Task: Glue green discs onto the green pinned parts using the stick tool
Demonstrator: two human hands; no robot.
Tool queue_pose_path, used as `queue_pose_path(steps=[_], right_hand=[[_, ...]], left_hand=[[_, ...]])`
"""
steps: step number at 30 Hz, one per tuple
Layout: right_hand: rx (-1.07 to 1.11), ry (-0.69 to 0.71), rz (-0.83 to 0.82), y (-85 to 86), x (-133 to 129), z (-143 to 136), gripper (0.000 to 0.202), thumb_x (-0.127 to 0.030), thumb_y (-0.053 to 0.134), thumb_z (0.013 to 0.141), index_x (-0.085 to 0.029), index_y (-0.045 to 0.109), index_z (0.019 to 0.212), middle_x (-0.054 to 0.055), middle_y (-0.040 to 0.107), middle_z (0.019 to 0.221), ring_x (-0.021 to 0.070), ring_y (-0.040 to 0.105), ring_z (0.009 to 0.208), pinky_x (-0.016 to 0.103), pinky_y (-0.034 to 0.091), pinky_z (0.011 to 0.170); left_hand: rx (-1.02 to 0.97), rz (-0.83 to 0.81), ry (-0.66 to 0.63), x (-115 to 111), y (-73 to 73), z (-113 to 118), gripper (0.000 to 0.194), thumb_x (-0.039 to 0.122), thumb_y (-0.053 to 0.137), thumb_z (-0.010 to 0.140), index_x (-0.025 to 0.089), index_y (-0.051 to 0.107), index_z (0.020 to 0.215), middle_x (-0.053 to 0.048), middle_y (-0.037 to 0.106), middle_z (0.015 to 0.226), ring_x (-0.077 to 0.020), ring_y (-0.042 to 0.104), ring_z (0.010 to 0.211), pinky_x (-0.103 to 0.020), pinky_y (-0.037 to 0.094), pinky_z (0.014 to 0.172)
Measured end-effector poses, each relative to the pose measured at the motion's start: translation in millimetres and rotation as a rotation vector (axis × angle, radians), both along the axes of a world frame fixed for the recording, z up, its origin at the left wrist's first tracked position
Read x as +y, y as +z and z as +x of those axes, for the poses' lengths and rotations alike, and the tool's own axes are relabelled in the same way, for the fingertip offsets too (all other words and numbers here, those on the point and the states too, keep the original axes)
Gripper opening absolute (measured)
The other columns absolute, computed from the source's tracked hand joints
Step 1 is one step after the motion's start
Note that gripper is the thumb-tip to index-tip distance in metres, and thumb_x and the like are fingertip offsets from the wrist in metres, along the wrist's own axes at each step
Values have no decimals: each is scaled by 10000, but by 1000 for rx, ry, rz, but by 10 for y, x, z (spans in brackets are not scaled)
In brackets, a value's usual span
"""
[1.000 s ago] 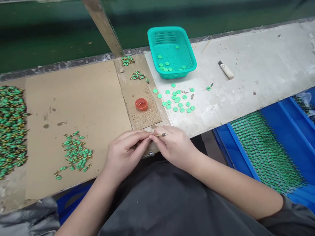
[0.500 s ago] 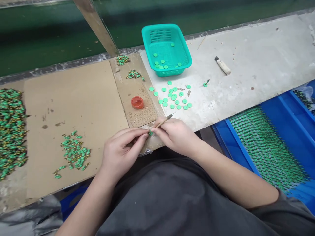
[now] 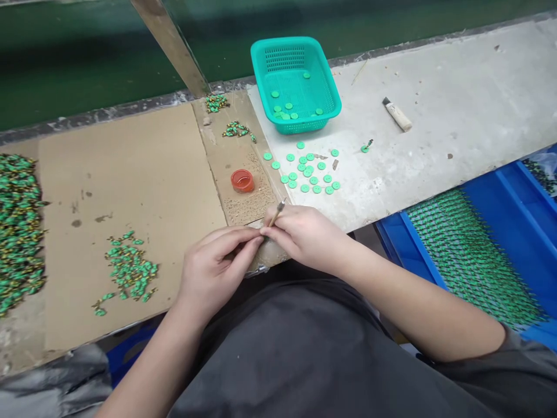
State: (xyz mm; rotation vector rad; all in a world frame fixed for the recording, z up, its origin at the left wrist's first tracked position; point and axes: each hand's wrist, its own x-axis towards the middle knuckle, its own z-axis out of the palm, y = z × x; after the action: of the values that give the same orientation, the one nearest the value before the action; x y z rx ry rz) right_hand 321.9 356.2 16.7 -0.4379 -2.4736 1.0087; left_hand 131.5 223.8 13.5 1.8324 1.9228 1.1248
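The fingertips of my left hand (image 3: 220, 258) are pinched together at the table's front edge. The small green piece they held half a second ago is now almost hidden between the fingers. My right hand (image 3: 307, 235) meets them there, its thumb and forefinger touching the left fingertips. Across the right hand lies a thin tool with a wooden handle (image 3: 275, 216) and a narrow metal tip pointing up and away. Beyond the hands stands a small red cup (image 3: 242, 181) on speckled cardboard. Several flat green buttons (image 3: 308, 171) lie loose to its right.
A teal basket (image 3: 328, 107) with a few buttons stands at the back. Piles of green-and-gold pieces (image 3: 130, 267) lie on cardboard (image 3: 130, 162) at left. A pale tube (image 3: 398, 115) and one button with a piece standing on it (image 3: 365, 148) lie right. Blue trays (image 3: 491, 215) flank the bench.
My right fingers have moved slightly left and closed up against the left fingertips, covering the green piece. The tool has swung more upright. The view has shifted slightly.
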Motion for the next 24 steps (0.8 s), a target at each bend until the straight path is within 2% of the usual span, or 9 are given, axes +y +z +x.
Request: queue_pose_path(steps=[5,9,14,18,24], right_hand=[[-27,-1,5,43,-11,-52,197,-218,545,1208,-165,723,1142,88,815,1045,236,772,985,360,589,920],[-99,-19,-16,72,-7,-70,202,-245,569,1196,-195,711,1061,89,814,1043,243,774,986,360,589,908],[-37,-219,-147,-23,-39,38,219,-291,597,1179,-216,676,989,78,810,1049,231,784,1007,356,611,925],[106,-328,-260,-105,-116,154,235,-345,596,1173,-224,660,982,65,781,993,216,780,933,342,632,859],[118,-230,-152,-95,-178,201,246,-321,597,1176,-218,704,980,61,808,1001,208,778,916,348,631,893]], left_hand=[[10,-2,10,18,-2,5,137,340,749,1069,285,872,1043,2,903,1040,-196,860,934,-309,695,926],[9,-45,19,10,20,6,169,356,722,1080,283,866,1030,-14,902,1040,-213,858,948,-336,696,931],[76,-137,-47,-14,114,3,255,348,646,1103,279,860,1223,-58,891,1209,-245,842,1095,-381,670,1046],[51,-251,-63,22,200,-17,306,356,650,1065,275,851,1281,-46,850,1068,-205,778,881,-325,651,849],[17,-303,-91,145,234,-21,261,351,634,1004,260,875,1045,-49,814,1006,-194,730,834,-295,578,716]])
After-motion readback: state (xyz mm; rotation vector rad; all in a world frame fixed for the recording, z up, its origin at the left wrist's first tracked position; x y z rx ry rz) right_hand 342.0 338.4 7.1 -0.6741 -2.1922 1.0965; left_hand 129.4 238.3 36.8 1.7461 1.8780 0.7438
